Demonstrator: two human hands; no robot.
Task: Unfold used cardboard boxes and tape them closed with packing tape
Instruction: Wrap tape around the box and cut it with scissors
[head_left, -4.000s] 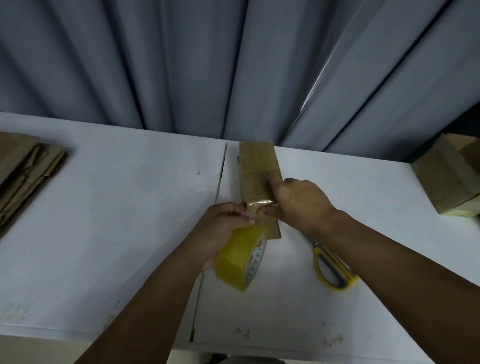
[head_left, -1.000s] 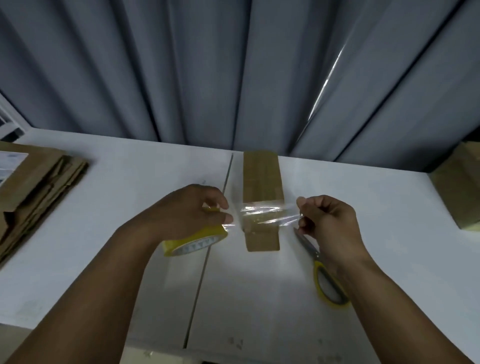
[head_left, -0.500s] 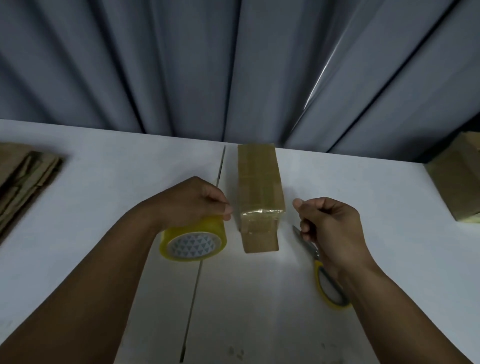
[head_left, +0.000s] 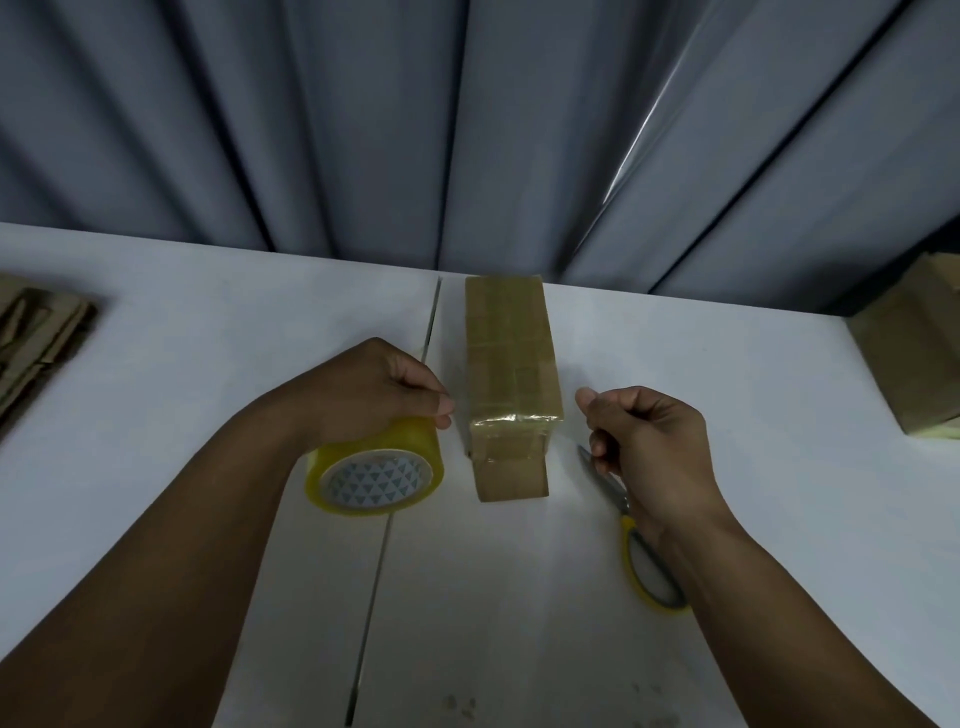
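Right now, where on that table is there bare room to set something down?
The widest bare patch of table lies between the flattened cardboard stack and the left hand holding the tape roll. Another lies between the right hand and the box at the right edge. The near middle is bare too. Crowded: around the taped box and scissors.

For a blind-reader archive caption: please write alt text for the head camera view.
A left hand grips a yellow tape roll beside a narrow taped cardboard box on a white table. The right hand, fingers curled, is on the box's other side over yellow-handled scissors.
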